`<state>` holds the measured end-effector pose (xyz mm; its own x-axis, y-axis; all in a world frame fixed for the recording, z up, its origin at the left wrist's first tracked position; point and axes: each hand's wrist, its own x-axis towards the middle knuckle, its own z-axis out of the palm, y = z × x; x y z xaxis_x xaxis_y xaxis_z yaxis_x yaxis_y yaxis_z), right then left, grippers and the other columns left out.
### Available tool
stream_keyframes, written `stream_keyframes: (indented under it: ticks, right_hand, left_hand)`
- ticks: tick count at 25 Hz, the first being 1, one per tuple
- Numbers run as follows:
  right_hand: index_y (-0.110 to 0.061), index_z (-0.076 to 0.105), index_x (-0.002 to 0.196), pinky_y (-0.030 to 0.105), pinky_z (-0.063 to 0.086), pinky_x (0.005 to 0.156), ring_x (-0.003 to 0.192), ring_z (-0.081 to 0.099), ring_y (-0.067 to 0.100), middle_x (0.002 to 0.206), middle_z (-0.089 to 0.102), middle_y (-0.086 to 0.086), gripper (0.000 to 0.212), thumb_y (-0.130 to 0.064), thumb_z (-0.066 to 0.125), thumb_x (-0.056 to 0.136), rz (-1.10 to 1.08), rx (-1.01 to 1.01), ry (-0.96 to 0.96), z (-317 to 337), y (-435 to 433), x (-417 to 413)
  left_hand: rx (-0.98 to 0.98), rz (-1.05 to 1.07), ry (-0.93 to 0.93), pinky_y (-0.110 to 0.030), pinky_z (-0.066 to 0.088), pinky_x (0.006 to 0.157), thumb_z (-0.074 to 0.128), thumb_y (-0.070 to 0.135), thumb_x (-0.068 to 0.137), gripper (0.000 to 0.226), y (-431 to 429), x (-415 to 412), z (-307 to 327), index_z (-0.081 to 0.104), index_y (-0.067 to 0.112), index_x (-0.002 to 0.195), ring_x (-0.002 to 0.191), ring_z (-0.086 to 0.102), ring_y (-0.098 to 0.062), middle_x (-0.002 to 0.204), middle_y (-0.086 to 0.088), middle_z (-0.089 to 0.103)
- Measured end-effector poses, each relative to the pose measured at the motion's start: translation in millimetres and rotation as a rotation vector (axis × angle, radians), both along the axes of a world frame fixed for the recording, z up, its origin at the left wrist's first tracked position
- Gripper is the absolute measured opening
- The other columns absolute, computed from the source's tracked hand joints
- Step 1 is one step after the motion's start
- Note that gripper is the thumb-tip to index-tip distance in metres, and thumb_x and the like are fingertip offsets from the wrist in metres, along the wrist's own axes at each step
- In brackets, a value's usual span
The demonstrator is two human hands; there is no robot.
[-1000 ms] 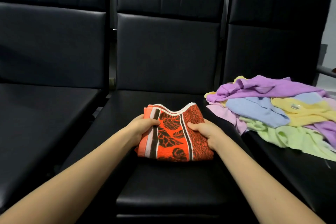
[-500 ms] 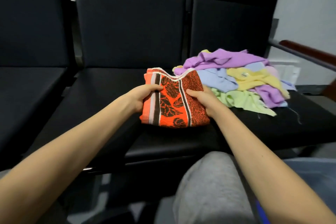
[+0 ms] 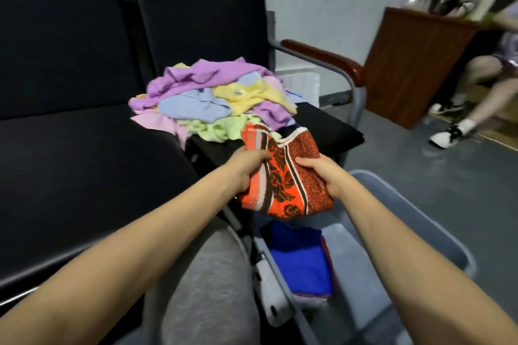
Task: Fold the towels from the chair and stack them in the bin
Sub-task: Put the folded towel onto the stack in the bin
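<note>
Orange towel (image 3: 286, 176): folded into a thick pad, orange with dark leaf print and pale stripes; held in the air between both hands, over the far end of the bin, just near of the chair seat's front edge.
Left hand (image 3: 246, 168): thumb on top, fingers curled under and mostly hidden, clamped on the towel's left edge.
Right hand (image 3: 322, 173): thumb across the top, fingers wrapped beneath, clamped on the towel's right edge.
Bin (image 3: 437, 232): grey-blue plastic, on the floor at near right, beside the grey trouser leg (image 3: 207, 288).
Blue towel (image 3: 300, 260): folded flat inside the bin, below the held towel and apart from it; red and white edges of other folded pieces showing at its right and near sides.
Pile of towels (image 3: 213, 95): unfolded and tangled, purple, yellow, pale blue, pink and light green; heaped on the black chair seat (image 3: 330, 126), far and left of the held towel.
Armrest (image 3: 322, 57): brown pad on a grey metal tube, at the right end of the row of black chairs.
White object (image 3: 273, 297): against the bin's left wall; too blurred to tell what.
Far right: wooden cabinet (image 3: 414, 64) against the pale wall; beside it, another person's legs with a black-and-white shoe (image 3: 448, 134) on the grey floor (image 3: 420, 176).
</note>
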<state>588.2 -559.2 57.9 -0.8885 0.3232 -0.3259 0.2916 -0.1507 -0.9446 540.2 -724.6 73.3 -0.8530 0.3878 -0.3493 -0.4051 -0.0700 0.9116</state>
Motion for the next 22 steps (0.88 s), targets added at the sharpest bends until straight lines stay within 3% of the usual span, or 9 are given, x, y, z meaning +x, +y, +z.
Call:
stream_keyframes:
  ticks: [3,7,9,12,13,15,17,19,22]
  right_hand:
    - [-0.010,0.060,0.114,0.036,0.057,0.064,0.073,0.069,0.027,0.089,0.072,0.015,0.026,-0.008,0.059,0.088,-0.085,-0.039,-0.110,-38,50,38]
    - [-0.008,0.059,0.114,0.037,0.054,0.073,0.077,0.065,0.028,0.096,0.067,0.018,0.025,-0.005,0.057,0.089,-0.137,-0.067,-0.229,-99,78,72]
    - [-0.008,0.059,0.107,0.036,0.054,0.075,0.073,0.064,0.026,0.091,0.067,0.017,0.018,-0.003,0.054,0.090,-0.131,-0.101,-0.271,-124,83,77]
    - [-0.003,0.057,0.115,0.041,0.053,0.080,0.078,0.065,0.028,0.099,0.067,0.020,0.025,-0.004,0.056,0.091,-0.122,-0.089,-0.312,-150,88,66]
    - [-0.001,0.055,0.121,0.041,0.054,0.082,0.082,0.064,0.028,0.105,0.066,0.020,0.031,-0.006,0.057,0.091,-0.104,-0.058,-0.342,-157,88,60]
    - [-0.001,0.050,0.126,0.034,0.051,0.084,0.096,0.061,0.025,0.118,0.060,0.015,0.041,-0.016,0.061,0.090,-0.017,0.118,-0.422,-165,84,51]
    - [-0.009,0.043,0.134,0.034,0.040,0.103,0.123,0.047,0.024,0.136,0.047,0.010,0.056,-0.030,0.064,0.087,0.085,0.450,-0.516,-173,86,47]
    - [-0.015,0.032,0.145,0.038,0.026,0.114,0.139,0.027,0.026,0.149,0.031,0.009,0.068,-0.034,0.061,0.087,0.158,0.638,-0.527,-172,87,45]
    - [-0.015,0.039,0.141,0.032,0.036,0.108,0.128,0.043,0.022,0.140,0.043,0.009,0.056,-0.030,0.057,0.090,0.213,0.626,-0.431,-163,81,39]
  left_hand:
    - [-0.074,-0.064,-0.044,-0.047,0.053,0.086,0.058,-0.002,0.083,0.034,59,29,-37,0.058,0.001,0.117,0.090,0.065,-0.035,0.106,-0.022,0.066]
    - [-0.285,-0.065,-0.215,-0.026,0.047,0.054,0.062,0.008,0.079,0.012,93,47,-95,0.061,0.002,0.090,0.060,0.057,-0.024,0.074,-0.013,0.062]
    - [-0.394,-0.042,-0.252,-0.025,0.039,0.049,0.061,0.006,0.081,0.006,93,46,-116,0.056,0.004,0.081,0.053,0.049,-0.020,0.066,-0.010,0.053]
    - [-0.511,-0.054,-0.255,-0.036,0.048,0.072,0.061,0.003,0.085,0.026,89,37,-132,0.058,-0.003,0.110,0.074,0.059,-0.028,0.086,-0.017,0.061]
    - [-0.575,-0.117,-0.230,-0.037,0.046,0.083,0.060,0.006,0.088,0.040,89,33,-135,0.051,-0.002,0.126,0.095,0.060,-0.032,0.108,-0.019,0.061]
    - [-0.834,-0.310,-0.078,-0.038,0.036,0.101,0.054,0.015,0.094,0.063,93,32,-138,0.022,0.000,0.146,0.132,0.039,-0.034,0.145,-0.019,0.036]
    - [-1.088,-0.393,0.124,-0.041,0.029,0.111,0.050,0.022,0.094,0.071,96,32,-147,0.008,0.013,0.151,0.139,0.026,-0.038,0.154,-0.019,0.015]
    - [-1.181,-0.460,0.324,-0.043,0.036,0.107,0.049,0.020,0.092,0.058,99,34,-157,0.026,0.017,0.145,0.133,0.034,-0.038,0.149,-0.016,0.022]
    - [-1.190,-0.540,0.415,-0.041,0.040,0.103,0.050,0.018,0.090,0.049,100,35,-160,0.039,0.014,0.138,0.130,0.040,-0.036,0.144,-0.015,0.034]
